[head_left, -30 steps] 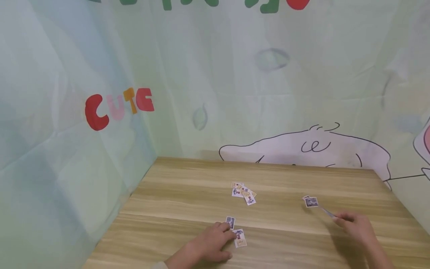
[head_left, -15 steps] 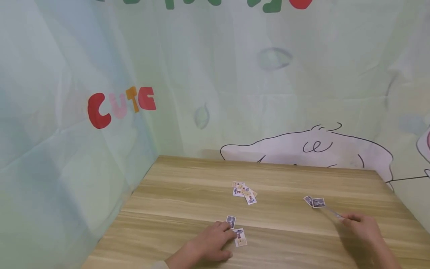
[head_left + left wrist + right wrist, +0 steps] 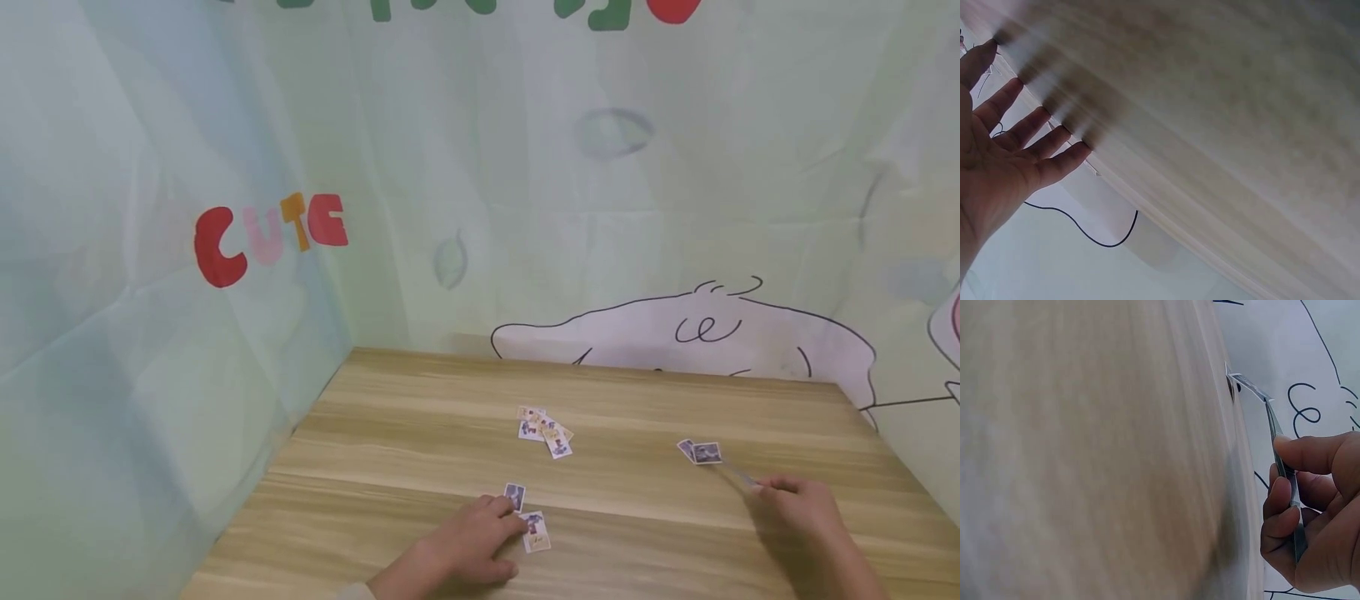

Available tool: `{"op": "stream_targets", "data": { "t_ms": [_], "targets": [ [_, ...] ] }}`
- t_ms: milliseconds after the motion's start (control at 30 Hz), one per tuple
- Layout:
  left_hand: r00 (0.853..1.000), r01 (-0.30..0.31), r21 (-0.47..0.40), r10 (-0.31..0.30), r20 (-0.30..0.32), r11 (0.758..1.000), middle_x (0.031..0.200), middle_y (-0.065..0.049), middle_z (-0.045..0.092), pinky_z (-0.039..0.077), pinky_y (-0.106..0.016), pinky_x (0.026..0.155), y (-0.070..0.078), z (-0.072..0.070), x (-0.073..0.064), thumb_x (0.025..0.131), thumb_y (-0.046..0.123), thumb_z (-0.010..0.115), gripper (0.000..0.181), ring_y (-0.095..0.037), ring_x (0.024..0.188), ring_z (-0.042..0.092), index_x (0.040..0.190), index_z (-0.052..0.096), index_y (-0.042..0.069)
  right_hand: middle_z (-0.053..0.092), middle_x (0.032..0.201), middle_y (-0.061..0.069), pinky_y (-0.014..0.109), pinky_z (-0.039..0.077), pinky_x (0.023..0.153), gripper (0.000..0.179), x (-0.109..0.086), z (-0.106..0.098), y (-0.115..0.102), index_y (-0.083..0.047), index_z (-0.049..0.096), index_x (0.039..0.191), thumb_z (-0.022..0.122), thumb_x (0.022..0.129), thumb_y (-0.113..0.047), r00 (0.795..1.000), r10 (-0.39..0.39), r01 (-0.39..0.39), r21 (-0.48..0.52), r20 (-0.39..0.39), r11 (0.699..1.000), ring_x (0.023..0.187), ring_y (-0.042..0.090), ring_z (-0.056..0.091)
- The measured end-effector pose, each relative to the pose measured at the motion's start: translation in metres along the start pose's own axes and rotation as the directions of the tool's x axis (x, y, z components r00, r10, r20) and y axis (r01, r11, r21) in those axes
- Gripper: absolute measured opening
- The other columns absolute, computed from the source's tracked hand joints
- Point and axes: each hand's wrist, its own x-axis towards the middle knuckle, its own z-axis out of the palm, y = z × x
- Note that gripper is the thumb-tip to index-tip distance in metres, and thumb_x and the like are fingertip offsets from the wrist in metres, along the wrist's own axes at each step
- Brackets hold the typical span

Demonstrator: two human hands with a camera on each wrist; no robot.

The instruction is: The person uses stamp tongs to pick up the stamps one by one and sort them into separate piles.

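Observation:
My right hand [image 3: 806,504] grips metal tweezers [image 3: 1274,425] between thumb and curled fingers. The tweezers' tips hold the edge of a small dark picture card [image 3: 707,453] with a white border; it looks raised off the wood in the right wrist view. A second dark card [image 3: 686,449] lies just left of it, partly overlapped. My left hand [image 3: 476,537] rests on the table, fingers spread. Its fingertips touch or cover the edges of another dark card [image 3: 515,495] and a colourful card [image 3: 536,532]. In the left wrist view, the fingertips [image 3: 1077,149] meet the tabletop.
A loose, overlapping pile of colourful cards [image 3: 557,442] lies on the wooden table [image 3: 390,433], beyond my left hand. Printed cloth walls [image 3: 420,208] stand along the table's back and left sides.
My right hand with the tweezers and the dark card has shifted right, then slightly back left. More of the second dark card shows. The left hand stays put.

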Motion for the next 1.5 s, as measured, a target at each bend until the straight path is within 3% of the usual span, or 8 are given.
{"op": "stream_targets", "data": {
  "t_ms": [267, 633, 800, 967, 1200, 1500],
  "targets": [
    [1.0, 0.002, 0.013, -0.002, -0.002, 1.0, 0.121, -0.005, 0.051, 0.043, -0.034, 0.091, 0.002, -0.002, -0.001, 0.078, 0.039, 0.068, 0.049, -0.019, 0.108, 0.048, 0.121, 0.059, 0.017, 0.057, 0.079, 0.008, 0.031, 0.038, 0.061, 0.038, 0.004, 0.003, -0.001, 0.014, 0.058, 0.106, 0.058, 0.085, -0.017, 1.0, 0.001, -0.001, 0.03, -0.004, 1.0, 0.073, 0.022, 0.049],
    [1.0, 0.015, 0.004, -0.015, 0.008, 1.0, 0.126, -0.007, 0.05, 0.042, -0.035, 0.094, 0.008, -0.008, -0.002, 0.079, 0.039, 0.068, 0.051, -0.021, 0.112, 0.048, 0.123, 0.058, 0.016, 0.059, 0.085, 0.012, 0.031, 0.04, 0.061, 0.037, 0.009, 0.0, 0.001, 0.013, 0.059, 0.104, 0.064, 0.083, -0.018, 0.998, 0.061, -0.062, 0.053, 0.017, 0.997, 0.076, 0.026, 0.054],
    [1.0, 0.026, 0.002, -0.026, 0.015, 1.0, 0.127, -0.007, 0.05, 0.04, -0.034, 0.095, 0.007, -0.006, -0.002, 0.079, 0.039, 0.068, 0.05, -0.02, 0.113, 0.047, 0.123, 0.058, 0.017, 0.058, 0.081, 0.008, 0.032, 0.041, 0.061, 0.038, 0.008, 0.0, 0.002, 0.014, 0.058, 0.104, 0.063, 0.082, -0.016, 0.999, 0.037, -0.039, 0.071, 0.034, 0.997, 0.073, 0.023, 0.052],
    [1.0, 0.018, 0.004, -0.018, 0.007, 1.0, 0.126, -0.007, 0.05, 0.041, -0.034, 0.095, 0.006, -0.004, -0.002, 0.079, 0.039, 0.068, 0.051, -0.02, 0.112, 0.047, 0.123, 0.058, 0.017, 0.058, 0.079, 0.005, 0.032, 0.041, 0.061, 0.036, 0.009, 0.0, 0.002, 0.012, 0.06, 0.102, 0.065, 0.082, -0.017, 0.997, 0.064, -0.068, 0.094, 0.048, 0.993, 0.072, 0.022, 0.05],
    [1.0, 0.008, 0.006, -0.008, 0.004, 1.0, 0.123, -0.005, 0.051, 0.042, -0.033, 0.092, 0.006, -0.003, -0.004, 0.079, 0.039, 0.067, 0.05, -0.018, 0.109, 0.048, 0.123, 0.058, 0.018, 0.059, 0.08, 0.006, 0.032, 0.039, 0.06, 0.035, 0.009, -0.002, 0.005, 0.011, 0.062, 0.1, 0.066, 0.081, -0.018, 0.997, 0.049, -0.051, 0.03, 0.055, 0.998, 0.072, 0.022, 0.052],
    [1.0, 0.012, 0.007, -0.012, -0.004, 1.0, 0.124, -0.005, 0.05, 0.042, -0.033, 0.093, 0.006, -0.003, -0.004, 0.078, 0.038, 0.066, 0.05, -0.018, 0.11, 0.048, 0.123, 0.058, 0.018, 0.058, 0.076, 0.003, 0.032, 0.041, 0.059, 0.036, 0.011, -0.004, 0.01, 0.01, 0.063, 0.098, 0.07, 0.078, -0.019, 0.997, 0.044, -0.047, 0.046, 0.059, 0.998, 0.071, 0.02, 0.049]
  ]
}}
